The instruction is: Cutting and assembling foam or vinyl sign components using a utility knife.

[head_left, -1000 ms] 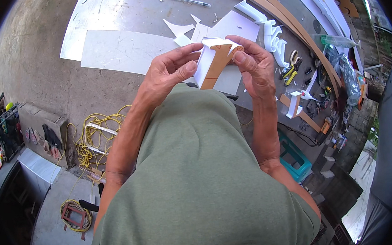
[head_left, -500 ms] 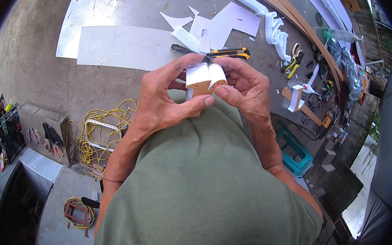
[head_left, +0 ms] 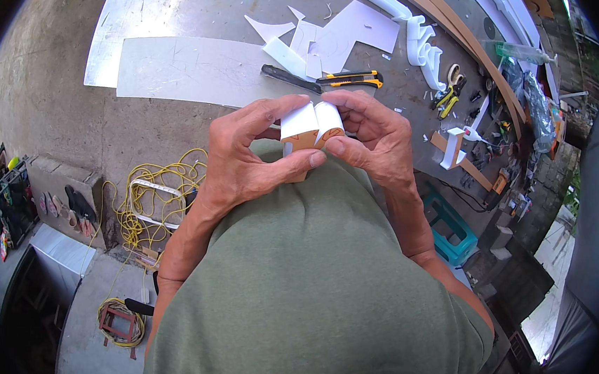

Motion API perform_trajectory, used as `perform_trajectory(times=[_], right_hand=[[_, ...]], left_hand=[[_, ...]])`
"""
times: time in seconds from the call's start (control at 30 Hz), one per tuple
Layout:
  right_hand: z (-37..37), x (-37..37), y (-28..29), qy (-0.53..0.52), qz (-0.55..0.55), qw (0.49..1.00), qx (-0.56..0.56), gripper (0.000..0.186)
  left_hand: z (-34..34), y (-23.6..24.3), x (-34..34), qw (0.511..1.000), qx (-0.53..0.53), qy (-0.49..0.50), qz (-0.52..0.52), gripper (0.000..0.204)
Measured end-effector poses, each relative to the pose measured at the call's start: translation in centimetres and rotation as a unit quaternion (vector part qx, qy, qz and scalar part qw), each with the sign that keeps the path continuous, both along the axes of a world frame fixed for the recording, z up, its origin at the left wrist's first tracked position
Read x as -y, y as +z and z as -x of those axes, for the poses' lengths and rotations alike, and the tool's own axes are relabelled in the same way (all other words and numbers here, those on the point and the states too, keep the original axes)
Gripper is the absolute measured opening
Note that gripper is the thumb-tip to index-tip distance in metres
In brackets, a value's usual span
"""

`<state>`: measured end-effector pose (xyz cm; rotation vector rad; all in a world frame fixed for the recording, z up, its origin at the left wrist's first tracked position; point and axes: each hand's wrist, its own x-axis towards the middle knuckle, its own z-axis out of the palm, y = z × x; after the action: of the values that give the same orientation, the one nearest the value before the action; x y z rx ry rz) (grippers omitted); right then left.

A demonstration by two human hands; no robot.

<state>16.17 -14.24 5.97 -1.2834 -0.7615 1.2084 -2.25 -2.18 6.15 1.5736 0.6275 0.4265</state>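
Close to my chest I hold a small white piece with a brown face [head_left: 301, 142], curved on top and split by a notch down its middle. My left hand [head_left: 251, 148] grips its left side, fingers along the far edge and thumb under the brown face. On the right end, my right hand [head_left: 376, 135] pinches it between forefinger and thumb. Pen-like lines mark the brown face. Just beyond my fingers lie a yellow and black utility knife [head_left: 351, 79] and a black knife-like tool [head_left: 289, 79], both apart from my hands.
White sheet offcuts [head_left: 364, 31] and a long pale sheet [head_left: 185, 69] lie on the metal table. At right are white curved strips [head_left: 420, 44], yellow-handled pliers [head_left: 448, 103], a glue gun [head_left: 475, 134] and a teal stool [head_left: 450, 228]. Yellow cord [head_left: 140, 213] tangles on the floor at left.
The held piece has tipped so more of its white top shows and less of its brown face. Both hands keep their grip, shifted very slightly.
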Motion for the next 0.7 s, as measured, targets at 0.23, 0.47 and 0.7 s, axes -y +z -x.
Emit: perform_trajectory(times=[0.23, 0.47, 0.7], right_hand=[[-0.04, -0.17, 0.04, -0.001, -0.005, 1.000, -0.001, 0.053], [0.15, 0.01, -0.32, -0.016, 0.020, 0.999, -0.042, 0.056], [-0.15, -0.05, -0.06, -0.030, -0.024, 0.999, -0.028, 0.057]], left_hand=[[0.07, -0.34, 0.01, 1.000, 0.016, 0.005, 0.001, 0.063], [0.13, -0.91, -0.04, 1.000, 0.020, 0.002, -0.002, 0.072], [0.25, -0.98, -0.25, 0.998, 0.048, 0.010, 0.036, 0.093]])
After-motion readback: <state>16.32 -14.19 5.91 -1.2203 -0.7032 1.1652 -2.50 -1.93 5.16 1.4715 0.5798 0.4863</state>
